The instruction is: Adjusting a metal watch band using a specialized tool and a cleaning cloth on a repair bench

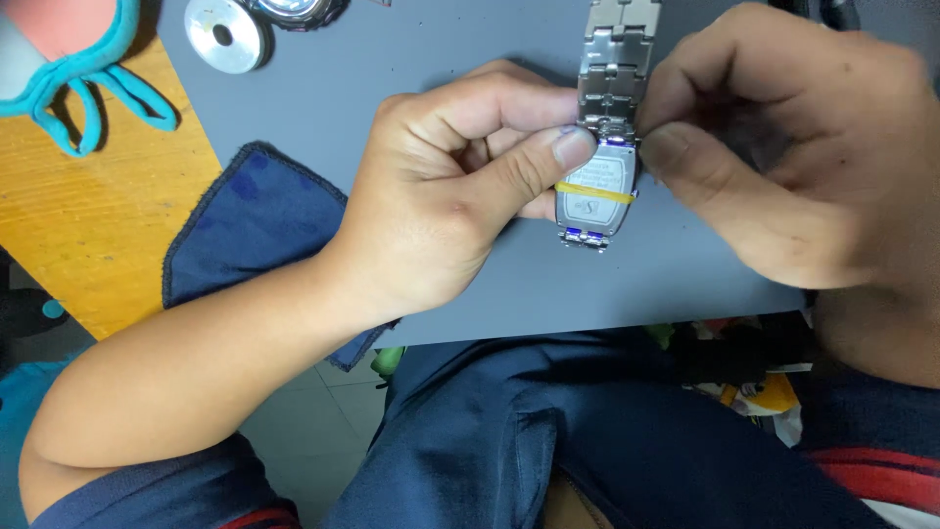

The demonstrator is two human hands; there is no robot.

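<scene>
Both hands pinch a steel watch (pixel 595 191) case-back up, at 1 o'clock over the grey mat (pixel 441 59). Left hand (pixel 446 191) thumb clamps case edge; right hand (pixel 783 147) fingertips clamp opp. side by bracelet (pixel 612 59). Looks like band-joint work; a steady grip needed.

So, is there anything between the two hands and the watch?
No. Both hands already touch the watch: the left hand pinches its case from the left side with the thumb on the back, and the right hand presses it from the right. Only a yellow band crosses the case back.
</scene>
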